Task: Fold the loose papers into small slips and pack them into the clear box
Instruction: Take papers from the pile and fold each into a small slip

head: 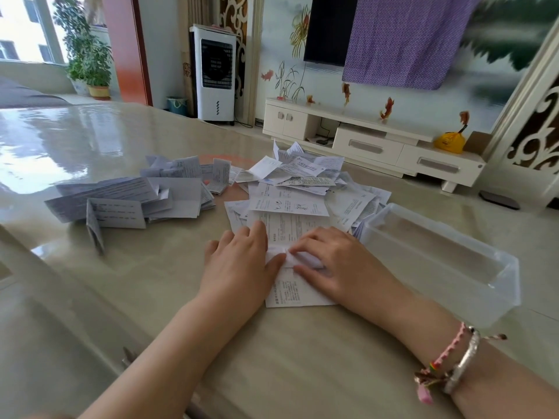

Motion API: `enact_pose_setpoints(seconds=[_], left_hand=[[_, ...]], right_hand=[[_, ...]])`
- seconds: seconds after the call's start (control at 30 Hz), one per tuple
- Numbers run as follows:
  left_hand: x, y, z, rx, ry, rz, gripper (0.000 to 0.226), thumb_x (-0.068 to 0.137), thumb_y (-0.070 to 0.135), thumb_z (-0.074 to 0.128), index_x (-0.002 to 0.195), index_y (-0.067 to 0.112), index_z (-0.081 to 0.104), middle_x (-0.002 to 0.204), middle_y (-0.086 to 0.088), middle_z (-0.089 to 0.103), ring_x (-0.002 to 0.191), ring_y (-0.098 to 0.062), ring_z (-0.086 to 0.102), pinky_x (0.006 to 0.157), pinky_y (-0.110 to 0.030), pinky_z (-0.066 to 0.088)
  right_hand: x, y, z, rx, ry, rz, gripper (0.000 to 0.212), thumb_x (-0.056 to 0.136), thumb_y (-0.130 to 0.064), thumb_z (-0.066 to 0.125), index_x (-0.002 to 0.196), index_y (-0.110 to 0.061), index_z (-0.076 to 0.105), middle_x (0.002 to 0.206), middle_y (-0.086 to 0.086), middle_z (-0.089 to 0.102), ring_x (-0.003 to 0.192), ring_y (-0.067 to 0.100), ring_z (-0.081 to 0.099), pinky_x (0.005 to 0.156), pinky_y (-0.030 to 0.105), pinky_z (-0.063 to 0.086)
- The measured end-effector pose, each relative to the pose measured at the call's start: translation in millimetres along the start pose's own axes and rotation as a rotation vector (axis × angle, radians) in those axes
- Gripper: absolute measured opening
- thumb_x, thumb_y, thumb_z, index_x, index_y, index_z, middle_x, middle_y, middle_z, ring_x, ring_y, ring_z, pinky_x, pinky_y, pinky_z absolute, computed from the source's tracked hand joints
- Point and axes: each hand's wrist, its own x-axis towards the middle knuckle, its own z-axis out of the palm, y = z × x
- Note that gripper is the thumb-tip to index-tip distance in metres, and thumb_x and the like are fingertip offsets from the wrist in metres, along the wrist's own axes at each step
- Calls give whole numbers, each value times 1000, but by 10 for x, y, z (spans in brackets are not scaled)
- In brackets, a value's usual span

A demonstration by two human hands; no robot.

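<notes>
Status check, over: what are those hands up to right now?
Left hand and right hand pressing a fold into one paper. Clear box looks empty. Nothing blocking.

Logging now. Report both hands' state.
Left hand: open, fingers pressing flat on the paper.
Right hand: open, fingers pressing the same paper's fold.

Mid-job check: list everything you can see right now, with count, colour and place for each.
sheet being folded: one, white, printed, table's near middle, under both hands
loose papers: a pile, white, beyond the hands
folded slips: a pile, white, left of the loose pile
clear box: one, transparent, right of the hands; looks empty
table: one, glossy beige
TV cabinet: one, cream, against the far wall
air cooler: one, white, far left of the cabinet
left hand: on the sheet's left edge
right hand: pressing the fold
</notes>
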Motion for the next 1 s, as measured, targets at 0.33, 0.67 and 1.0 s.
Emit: enact_pose_setpoints(seconds=[0.33, 0.67, 1.0], left_hand=[[-46, -97, -71, -50, -14, 37, 8, 99, 28, 36, 106, 25, 37, 117, 5, 48, 108, -20, 41, 92, -36, 29], [-101, -130, -130, -225, 91, 47, 33, 86, 52, 57, 85, 27, 36, 81, 14, 46, 87, -15, 45, 79, -32, 35], [-112, -10, -108, -432, 125, 169, 29, 82, 35, 71, 99, 27, 49, 96, 21, 54, 102, -9, 53, 91, -34, 41]], right_hand=[[-20, 50, -61, -62, -45, -66, 37, 93, -44, 48, 117, -21, 65, 111, -4, 62, 102, 12, 56, 92, 33, 45], [1, 9, -38, 20, 121, -35, 27, 97, -34, 47, 102, -17, 68, 91, -5, 67, 84, 11, 59, 79, 29, 48], [-27, -35, -73, 307, 134, -8, 13, 92, -21, 63, 102, -20, 72, 90, -10, 66, 87, 4, 54, 82, 24, 44]])
